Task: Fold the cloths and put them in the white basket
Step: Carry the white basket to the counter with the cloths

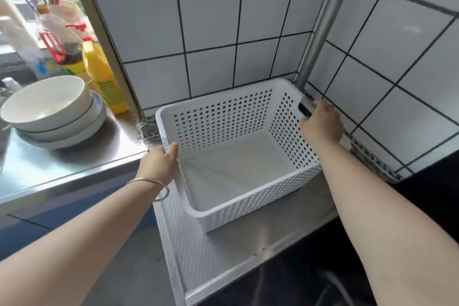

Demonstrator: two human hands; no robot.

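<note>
A white perforated plastic basket (pixel 223 119) stands on a steel shelf in the tiled corner, tilted slightly, with nothing inside it. My left hand (pixel 160 161), with a silver bangle on the wrist, grips the basket's left rim. On the opposite side my right hand (pixel 320 123) holds the rim at the handle slot. No cloths are in view.
Stacked white bowls (pixel 49 109) sit on a steel counter (pixel 62 164) to the left, beside a yellow bottle (pixel 104 77) and utensils at the window. A metal pole (pixel 320 25) rises behind the basket in the corner. White tiled walls close the back and right.
</note>
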